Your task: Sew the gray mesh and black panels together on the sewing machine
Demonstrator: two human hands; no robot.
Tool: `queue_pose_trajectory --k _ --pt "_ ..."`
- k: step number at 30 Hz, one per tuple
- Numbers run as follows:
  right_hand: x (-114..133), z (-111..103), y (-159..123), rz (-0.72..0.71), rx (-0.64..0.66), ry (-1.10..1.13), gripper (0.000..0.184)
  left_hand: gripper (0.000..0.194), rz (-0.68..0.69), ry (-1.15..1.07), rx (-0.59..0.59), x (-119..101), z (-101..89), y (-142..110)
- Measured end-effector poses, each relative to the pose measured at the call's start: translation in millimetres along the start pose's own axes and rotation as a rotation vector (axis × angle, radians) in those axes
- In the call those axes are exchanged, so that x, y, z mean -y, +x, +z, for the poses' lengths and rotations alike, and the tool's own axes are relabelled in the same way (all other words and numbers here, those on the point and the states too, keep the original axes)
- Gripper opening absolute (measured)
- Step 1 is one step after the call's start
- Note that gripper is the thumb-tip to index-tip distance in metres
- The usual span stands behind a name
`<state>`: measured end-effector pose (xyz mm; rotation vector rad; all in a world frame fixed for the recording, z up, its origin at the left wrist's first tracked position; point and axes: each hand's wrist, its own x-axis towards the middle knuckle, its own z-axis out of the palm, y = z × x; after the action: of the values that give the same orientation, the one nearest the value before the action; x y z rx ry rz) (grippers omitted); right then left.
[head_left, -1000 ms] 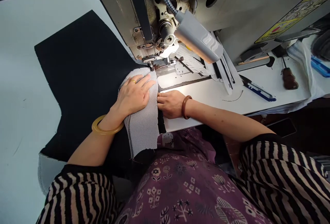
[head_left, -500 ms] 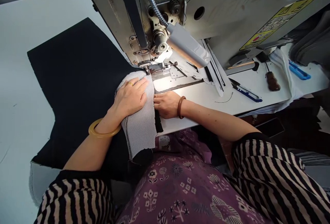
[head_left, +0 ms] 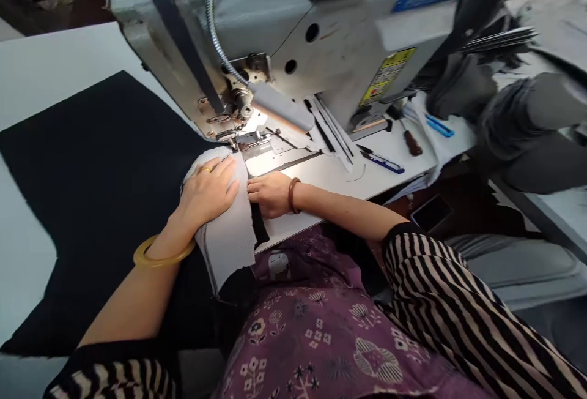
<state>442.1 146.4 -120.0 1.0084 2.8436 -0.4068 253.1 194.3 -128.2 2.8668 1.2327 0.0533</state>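
Observation:
Under the sewing machine's presser foot [head_left: 233, 144] lies the front edge of a light grey fabric piece [head_left: 229, 249], stacked on a large black fabric panel [head_left: 92, 185]. My left hand [head_left: 206, 194] rests flat on the grey piece, its fingers stretched toward the needle area. At the piece's right edge, my right hand [head_left: 271, 195] has its fingers closed on the fabric edge; the fingertips are partly hidden. A strip of black fabric shows just below that hand.
A lamp [head_left: 282, 107] lights the stitching area. Right of it lie pale strips [head_left: 328, 133], thread snips [head_left: 381, 160] and a brown-handled tool [head_left: 413, 143]. A light blue tool [head_left: 440, 126] sits farther right. A phone [head_left: 431, 212] is below the table edge.
The view has swung up and to the right, showing more of the machine and the grey pieces on the right. Both hands keep their places on the fabric.

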Motion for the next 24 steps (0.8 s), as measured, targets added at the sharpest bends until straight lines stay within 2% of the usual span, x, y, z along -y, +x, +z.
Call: queue_pose_trajectory --k 2,5,7,10,11,13,16,18,21,24 --pt "1.9 -4.5 -8.0 0.063 -0.018 -0.013 0.027 0.057 0.012 0.015 -0.013 0.7 0.3 0.0" --pt "-0.3 -13.3 -34.6 0.276 -0.058 -0.058 0.035 0.057 0.027 0.028 -0.016 1.3 -0.5 -0.2" --pt "-9.1 -18.1 -62.5 0.537 -0.152 -0.075 0.040 0.056 0.027 0.026 -0.009 1.6 -1.1 -0.5" --pt "-34.7 -20.6 -108.4 1.036 -0.347 -0.039 0.039 0.056 0.036 0.023 -0.017 2.4 -0.2 -0.6" --pt "-45.0 -19.8 -121.1 1.173 -0.377 -0.020 0.039 0.056 0.037 0.027 -0.026 2.7 0.6 -0.5" --pt "-64.5 -15.8 -137.7 1.328 -0.364 0.008 0.040 0.058 0.044 0.029 -0.031 3.5 2.3 -0.2" --pt "-84.0 -8.6 -139.8 1.374 -0.310 0.028 0.040 0.061 0.050 0.004 -0.027 4.9 3.9 0.4" --pt "-88.2 -7.9 -133.5 1.379 -0.290 0.028 0.039 0.060 0.051 -0.005 -0.022 5.5 4.2 0.6" --pt "-80.1 -13.3 -130.6 1.371 -0.300 -0.012 0.041 0.057 0.053 0.005 -0.031 4.4 4.7 0.2" --pt "-58.6 -13.5 -146.3 1.346 -0.341 -0.068 0.043 0.054 0.030 0.008 -0.061 0.5 5.7 -0.7"
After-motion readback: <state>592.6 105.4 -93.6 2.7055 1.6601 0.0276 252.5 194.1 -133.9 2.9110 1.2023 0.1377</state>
